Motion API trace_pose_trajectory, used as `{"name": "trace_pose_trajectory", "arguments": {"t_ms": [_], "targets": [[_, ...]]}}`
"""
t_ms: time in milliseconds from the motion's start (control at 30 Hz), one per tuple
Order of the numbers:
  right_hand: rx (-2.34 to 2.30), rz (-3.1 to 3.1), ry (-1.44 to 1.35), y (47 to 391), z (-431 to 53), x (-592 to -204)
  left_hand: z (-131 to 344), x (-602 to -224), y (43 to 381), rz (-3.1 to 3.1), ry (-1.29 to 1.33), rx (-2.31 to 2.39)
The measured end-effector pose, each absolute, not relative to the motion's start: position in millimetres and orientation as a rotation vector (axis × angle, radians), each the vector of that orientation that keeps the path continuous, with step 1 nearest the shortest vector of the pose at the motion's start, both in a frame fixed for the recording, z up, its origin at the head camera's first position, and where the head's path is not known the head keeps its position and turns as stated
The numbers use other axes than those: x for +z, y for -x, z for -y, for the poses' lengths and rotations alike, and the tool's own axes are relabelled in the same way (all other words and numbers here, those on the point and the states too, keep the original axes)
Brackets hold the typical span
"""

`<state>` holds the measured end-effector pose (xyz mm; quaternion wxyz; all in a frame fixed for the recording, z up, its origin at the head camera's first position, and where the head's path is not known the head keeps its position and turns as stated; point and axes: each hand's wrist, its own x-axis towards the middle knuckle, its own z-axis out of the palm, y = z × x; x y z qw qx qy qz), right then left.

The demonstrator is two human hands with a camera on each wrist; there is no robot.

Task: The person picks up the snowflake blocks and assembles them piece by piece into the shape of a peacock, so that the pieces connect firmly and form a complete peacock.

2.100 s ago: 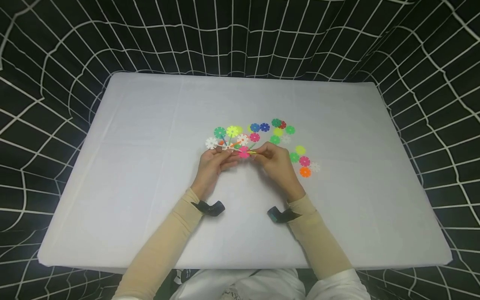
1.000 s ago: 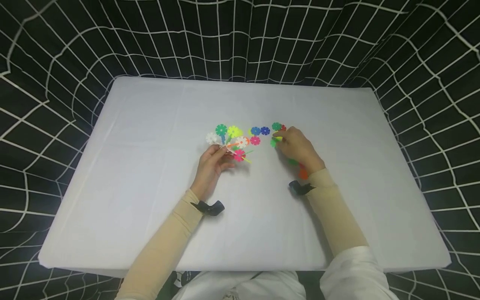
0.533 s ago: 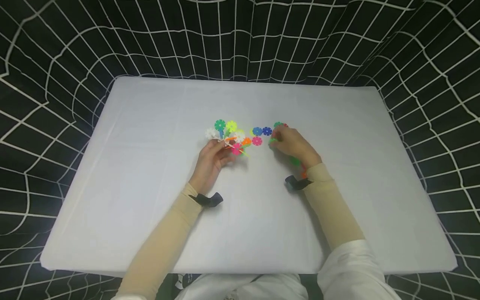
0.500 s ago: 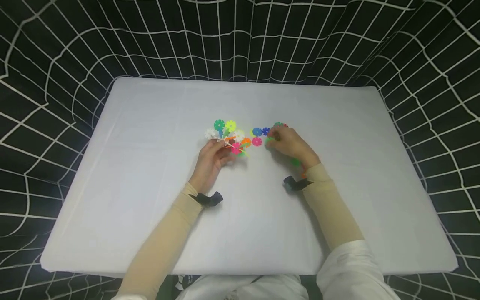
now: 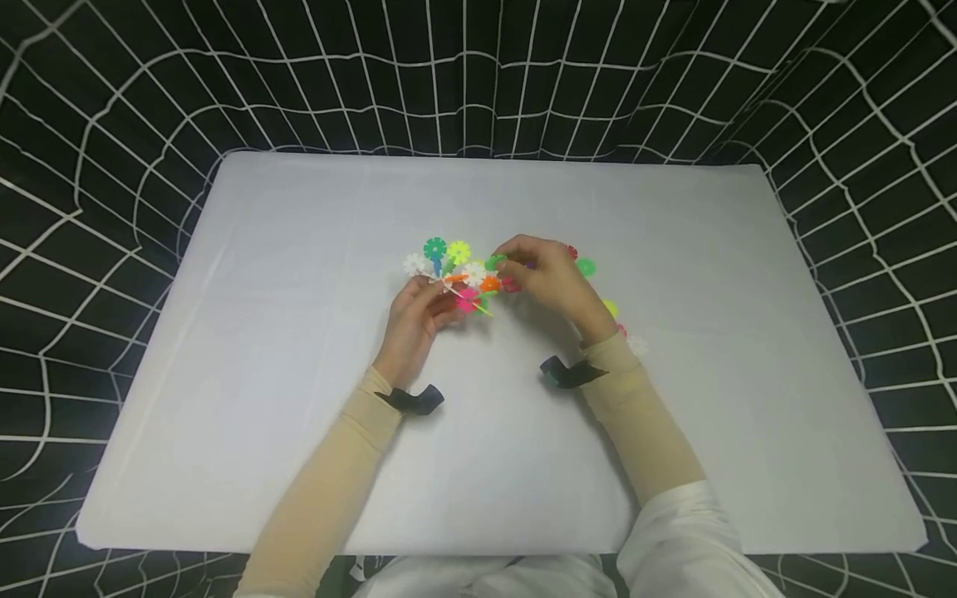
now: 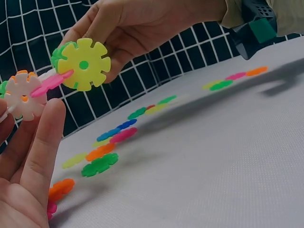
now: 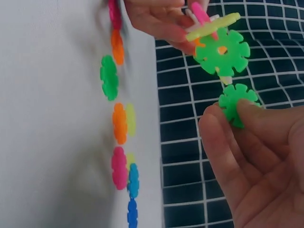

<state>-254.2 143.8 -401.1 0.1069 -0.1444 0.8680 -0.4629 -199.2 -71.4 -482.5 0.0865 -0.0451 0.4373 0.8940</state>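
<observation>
My left hand [image 5: 415, 322] holds up a cluster of interlocked, notched plastic snowflake discs. In the head view it includes a teal disc [image 5: 434, 248], a yellow disc [image 5: 458, 252], a white disc [image 5: 414, 265] and a pink disc [image 5: 468, 300]. My right hand [image 5: 552, 278] is at the cluster's right side, pinching a single green disc [image 7: 232, 105] between thumb and fingers. In the right wrist view this disc sits just below the cluster's larger-looking green disc [image 7: 222, 50]. A yellow disc [image 6: 84, 65] of the cluster overlaps my right fingers in the left wrist view.
Loose discs lie on the white table [image 5: 262, 349], partly hidden by my right hand and forearm. Among them are a red disc [image 5: 572, 252], a green disc [image 5: 586, 267], a blue disc [image 7: 133, 180] and an orange disc [image 7: 119, 123]. Black grid-patterned cloth [image 5: 478, 75] surrounds the table.
My right hand left the cluster, reached right to the loose discs, took up a green disc and brought it back left beside the cluster. My left hand kept hold of the cluster, lifting it slightly.
</observation>
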Motion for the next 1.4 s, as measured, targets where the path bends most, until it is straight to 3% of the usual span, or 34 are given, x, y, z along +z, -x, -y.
{"name": "trace_pose_trajectory", "arguments": {"t_ms": [1400], "targets": [[-1.264, -2.667, 0.601, 249.4, -139.3, -402.2, 73.8, -482.8, 197.6, -1.308, 0.119, 2.661]]}}
